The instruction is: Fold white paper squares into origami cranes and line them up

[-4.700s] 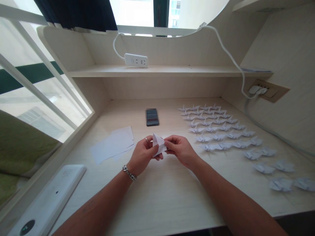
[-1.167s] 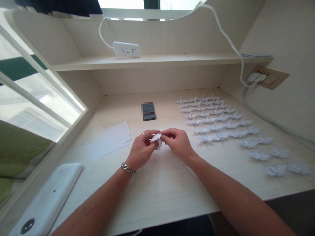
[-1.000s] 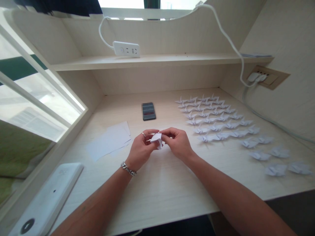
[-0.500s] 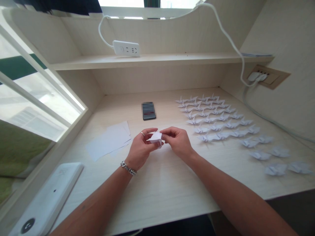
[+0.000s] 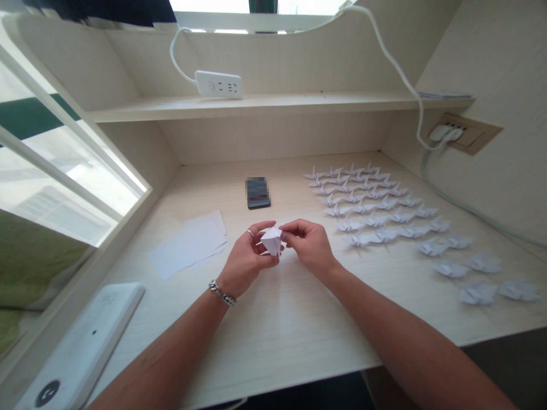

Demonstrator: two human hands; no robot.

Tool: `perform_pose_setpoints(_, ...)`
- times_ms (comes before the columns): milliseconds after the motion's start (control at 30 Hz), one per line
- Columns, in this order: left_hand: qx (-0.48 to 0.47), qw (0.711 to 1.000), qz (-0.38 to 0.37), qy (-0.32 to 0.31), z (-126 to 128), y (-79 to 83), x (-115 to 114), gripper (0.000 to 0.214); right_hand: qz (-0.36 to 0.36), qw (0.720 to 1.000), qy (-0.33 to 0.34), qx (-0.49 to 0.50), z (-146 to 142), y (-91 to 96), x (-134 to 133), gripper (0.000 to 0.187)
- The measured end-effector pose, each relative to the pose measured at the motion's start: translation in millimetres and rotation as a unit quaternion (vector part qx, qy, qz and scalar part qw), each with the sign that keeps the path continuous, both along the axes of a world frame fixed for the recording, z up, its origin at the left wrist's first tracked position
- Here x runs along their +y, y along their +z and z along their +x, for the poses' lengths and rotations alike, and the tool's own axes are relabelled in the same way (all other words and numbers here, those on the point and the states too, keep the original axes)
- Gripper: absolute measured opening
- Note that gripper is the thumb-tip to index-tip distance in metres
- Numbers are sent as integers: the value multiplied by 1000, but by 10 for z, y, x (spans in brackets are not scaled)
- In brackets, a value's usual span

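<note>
A small, partly folded piece of white paper point(image 5: 272, 240) is held just above the desk point(image 5: 273, 330), pinched from both sides. My left hand point(image 5: 245, 259), with a ring and a chain bracelet, grips its left side. My right hand point(image 5: 308, 245) pinches its upper right edge between thumb and fingers. Both hands are closed on the paper.
Several white paper cranes point(image 5: 371, 205) lie in rows to the right, reaching the desk's right front. A stack of white sheets point(image 5: 190, 244) lies to the left, a dark phone point(image 5: 258, 192) behind the hands. A white flat device point(image 5: 77, 347) sits front left. A power strip point(image 5: 217, 84) rests on the shelf.
The folded paper has been turned and refolded between my fingers, and now points downward as a narrower shape. My hands have stayed in the same spot; the camera tilted down since the earliest frame.
</note>
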State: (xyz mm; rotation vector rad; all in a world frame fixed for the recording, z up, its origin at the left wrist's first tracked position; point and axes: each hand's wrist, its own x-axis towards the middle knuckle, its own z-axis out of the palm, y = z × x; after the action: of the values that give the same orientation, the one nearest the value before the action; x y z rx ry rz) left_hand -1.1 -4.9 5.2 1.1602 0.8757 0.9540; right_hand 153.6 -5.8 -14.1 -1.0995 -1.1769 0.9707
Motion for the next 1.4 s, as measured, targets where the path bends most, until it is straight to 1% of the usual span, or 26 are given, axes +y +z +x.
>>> perform_pose_setpoints(100, -7, 1000, 2, -4, 0, 2, 1, 65, 3, 1000, -1, -7, -4, 9, -9, 16)
perform_pose_setpoints(233, 31, 999, 29, 29, 17, 13, -3, 54, 7, 999, 1, -34, -13, 44, -39, 13)
perform_pose_setpoints(333, 36, 998, 40, 39, 27, 23, -7, 48, 6, 999, 0, -37, -17, 60, -54, 13)
perform_pose_setpoints(400, 31, 997, 53, 45, 28, 25, -7, 45, -3, 1000, 15, -21, -21, 56, -54, 14)
perform_pose_setpoints(533, 49, 992, 99, 59, 18, 13, 6, 36, -23, 996, 70, 47, -32, 27, -37, 21)
perform_pose_setpoints(733, 80, 977, 181, 75, 8, -49, 24, 26, 10, 999, 27, 35, -31, 30, -29, 13)
perform_pose_setpoints(800, 76, 973, 201, 78, 7, -69, 24, 25, 5, 998, 25, 51, -29, 45, -31, 14)
perform_pose_setpoints(900, 70, 969, 225, 78, 4, -80, 20, 22, -21, 994, 37, 105, -29, 82, -33, 15)
perform_pose_setpoints(967, 71, 968, 230, 77, 4, -72, 16, 21, -47, 988, 46, 140, -29, 111, -36, 16)
perform_pose_setpoints(1067, 71, 969, 225, 78, 9, -50, 14, 21, -69, 984, 50, 155, -29, 142, -44, 16)
perform_pose_setpoints(1233, 61, 973, 206, 78, 16, -37, 18, 20, -63, 986, 48, 147, -29, 142, -56, 16)
perform_pose_setpoints(1400, 54, 972, 212, 83, 10, -32, 11, 15, -58, 988, 46, 132, -23, 119, -50, 14)
